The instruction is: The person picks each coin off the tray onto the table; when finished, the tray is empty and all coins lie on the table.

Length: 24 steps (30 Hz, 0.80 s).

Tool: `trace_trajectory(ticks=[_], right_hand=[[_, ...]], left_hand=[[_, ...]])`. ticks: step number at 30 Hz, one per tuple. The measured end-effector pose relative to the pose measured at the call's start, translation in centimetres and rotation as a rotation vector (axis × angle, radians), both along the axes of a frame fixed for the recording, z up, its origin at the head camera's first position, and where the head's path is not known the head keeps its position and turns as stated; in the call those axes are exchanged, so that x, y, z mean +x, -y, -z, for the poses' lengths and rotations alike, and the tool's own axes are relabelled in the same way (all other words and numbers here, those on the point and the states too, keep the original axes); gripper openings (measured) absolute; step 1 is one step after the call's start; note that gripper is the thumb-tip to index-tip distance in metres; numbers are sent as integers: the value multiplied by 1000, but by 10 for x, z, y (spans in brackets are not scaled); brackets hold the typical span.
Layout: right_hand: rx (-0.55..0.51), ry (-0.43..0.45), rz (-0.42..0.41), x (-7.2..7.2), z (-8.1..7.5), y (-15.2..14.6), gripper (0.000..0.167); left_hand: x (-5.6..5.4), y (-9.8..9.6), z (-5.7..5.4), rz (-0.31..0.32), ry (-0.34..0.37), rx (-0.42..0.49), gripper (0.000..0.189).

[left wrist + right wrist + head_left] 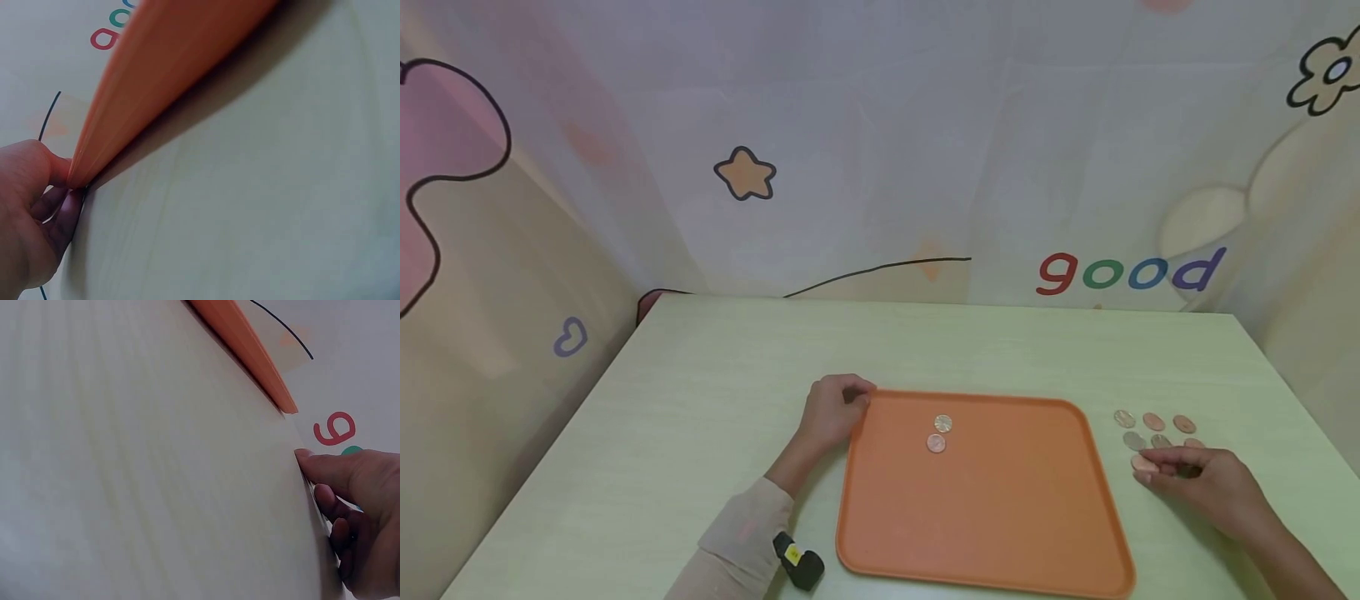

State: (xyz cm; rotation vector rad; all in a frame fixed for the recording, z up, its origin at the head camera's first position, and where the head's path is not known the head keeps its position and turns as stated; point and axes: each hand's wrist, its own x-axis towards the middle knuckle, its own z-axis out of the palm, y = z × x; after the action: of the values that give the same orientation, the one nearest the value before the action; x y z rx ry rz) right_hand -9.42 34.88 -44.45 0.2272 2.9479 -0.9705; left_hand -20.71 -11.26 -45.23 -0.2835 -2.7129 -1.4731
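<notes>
An orange tray (985,508) lies flat on the pale table, with two coins (939,433) near its far edge, one silvery and one copper. My left hand (833,410) grips the tray's far left corner; in the left wrist view its fingers (59,209) curl round the tray rim (162,75). To the right of the tray lie several loose coins (1153,422) on the table. My right hand (1198,477) rests among them, thumb and forefinger pinching a copper coin (1142,462) at the table surface. The right wrist view shows the fingers (325,469) down on the table; the coin is hidden there.
The table (722,392) sits in a corner of patterned cloth walls; the back one reads "good" (1131,272). A black and yellow wrist device (797,560) sits on my left sleeve. The tray's right edge (247,347) lies a short way from my right hand.
</notes>
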Motion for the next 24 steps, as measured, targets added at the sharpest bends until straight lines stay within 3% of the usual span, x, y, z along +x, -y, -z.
trace_trajectory(ticks=[18, 24], right_hand=[[8, 4, 46, 2, -2, 3, 48], [35, -10, 4, 3, 0, -1, 50]], left_hand=[[0, 0, -1, 8, -11, -6, 17], [0, 0, 0, 10, -17, -20, 17]])
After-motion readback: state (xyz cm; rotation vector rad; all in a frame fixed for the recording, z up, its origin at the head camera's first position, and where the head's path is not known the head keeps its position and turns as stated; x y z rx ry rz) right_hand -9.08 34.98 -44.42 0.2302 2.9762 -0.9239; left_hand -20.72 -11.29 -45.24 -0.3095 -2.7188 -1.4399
